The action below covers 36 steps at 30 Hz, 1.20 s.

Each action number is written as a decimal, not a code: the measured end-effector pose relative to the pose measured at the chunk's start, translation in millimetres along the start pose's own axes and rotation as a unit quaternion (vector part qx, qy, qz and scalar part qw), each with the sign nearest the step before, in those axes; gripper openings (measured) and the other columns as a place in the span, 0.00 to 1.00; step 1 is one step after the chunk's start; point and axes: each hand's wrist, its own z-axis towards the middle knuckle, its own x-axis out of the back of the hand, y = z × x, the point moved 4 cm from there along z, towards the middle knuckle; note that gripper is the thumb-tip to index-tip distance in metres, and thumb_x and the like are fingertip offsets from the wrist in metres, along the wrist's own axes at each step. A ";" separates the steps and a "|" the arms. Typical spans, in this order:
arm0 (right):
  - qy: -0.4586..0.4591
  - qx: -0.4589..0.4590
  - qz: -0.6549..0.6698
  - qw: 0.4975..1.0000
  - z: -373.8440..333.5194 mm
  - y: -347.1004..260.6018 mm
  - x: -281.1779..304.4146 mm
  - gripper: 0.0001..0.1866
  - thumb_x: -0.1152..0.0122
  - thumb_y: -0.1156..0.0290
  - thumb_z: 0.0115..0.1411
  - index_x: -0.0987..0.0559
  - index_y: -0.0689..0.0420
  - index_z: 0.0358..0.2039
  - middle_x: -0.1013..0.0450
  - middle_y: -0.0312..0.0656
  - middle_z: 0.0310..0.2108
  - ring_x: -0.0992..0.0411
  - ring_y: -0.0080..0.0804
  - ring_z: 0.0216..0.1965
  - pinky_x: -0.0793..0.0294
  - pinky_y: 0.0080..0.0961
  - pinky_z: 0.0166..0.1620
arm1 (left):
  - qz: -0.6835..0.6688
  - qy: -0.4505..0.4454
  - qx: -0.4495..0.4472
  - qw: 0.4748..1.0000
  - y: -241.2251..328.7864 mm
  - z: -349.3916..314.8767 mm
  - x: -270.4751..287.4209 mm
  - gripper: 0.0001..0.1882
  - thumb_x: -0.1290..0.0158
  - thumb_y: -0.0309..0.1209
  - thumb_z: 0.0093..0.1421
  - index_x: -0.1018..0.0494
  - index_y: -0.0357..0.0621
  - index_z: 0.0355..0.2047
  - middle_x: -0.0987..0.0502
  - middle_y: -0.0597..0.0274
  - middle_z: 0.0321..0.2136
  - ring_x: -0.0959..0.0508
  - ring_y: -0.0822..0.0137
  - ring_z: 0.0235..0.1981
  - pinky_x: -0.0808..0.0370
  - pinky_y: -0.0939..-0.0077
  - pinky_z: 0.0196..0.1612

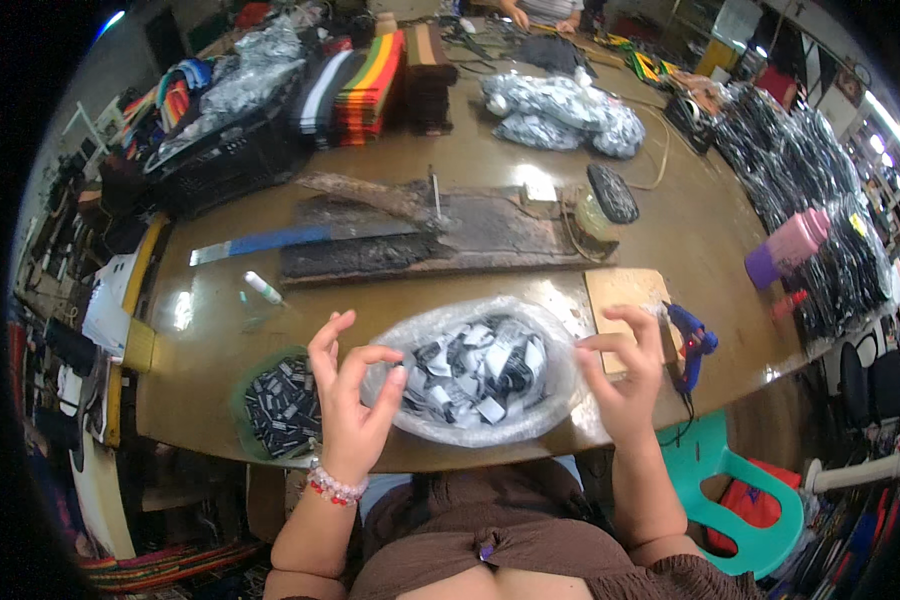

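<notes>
An open clear plastic bag (440,432) lies in front of me, filled with small black and white pieces (490,365). Over its left side is my left hand (355,385), thumb and forefinger nearly meeting around a tiny dark spot I cannot make out; its other fingers are raised. At the bag's right edge my right hand (625,375) has thumb and forefinger pinched together on the rim, the remaining fingers curled above. Left of my left hand, a green-tinted bag (238,405) holds many small black parts (282,405), partly hidden by that hand.
A blue glue gun (690,345) stands by a tan board (620,290) on the right. Beyond lie a dark wooden jig (370,255), a blue-and-silver ruler (260,243) and a white tube (263,287). Strap stacks (370,90), a pink-purple bottle (785,248) and a person (545,12) are farther off.
</notes>
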 end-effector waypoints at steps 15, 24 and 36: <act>-0.168 -0.093 -0.051 0.980 -4.4 -18.6 3.8 0.31 0.36 0.80 0.49 0.31 0.60 0.56 0.31 0.53 0.51 0.32 0.49 0.55 0.33 0.35 0.55 | -0.023 -0.099 0.050 0.994 5.4 1.8 8.0 0.30 0.51 0.21 0.56 0.40 0.39 0.61 0.41 0.44 0.61 0.38 0.48 0.62 0.40 0.62 0.62; -0.663 0.135 0.372 0.635 -17.4 -88.8 51.5 0.18 0.35 0.60 0.56 0.32 0.56 0.20 0.39 0.40 0.21 0.36 0.40 0.25 0.36 0.33 0.28 | -0.119 -0.808 -0.211 0.537 83.3 -33.8 60.0 0.13 0.45 0.39 0.61 0.25 0.39 0.31 0.24 0.58 0.31 0.23 0.63 0.29 0.26 0.74 0.30; -0.716 0.121 0.467 0.505 -33.4 -111.7 51.1 0.12 0.46 0.68 0.63 0.28 0.60 0.24 0.32 0.43 0.23 0.30 0.37 0.26 0.32 0.29 0.26 | -0.347 -0.854 -0.079 0.381 88.8 -43.8 61.3 0.13 0.54 0.37 0.65 0.35 0.39 0.29 0.31 0.50 0.25 0.25 0.48 0.30 0.27 0.59 0.30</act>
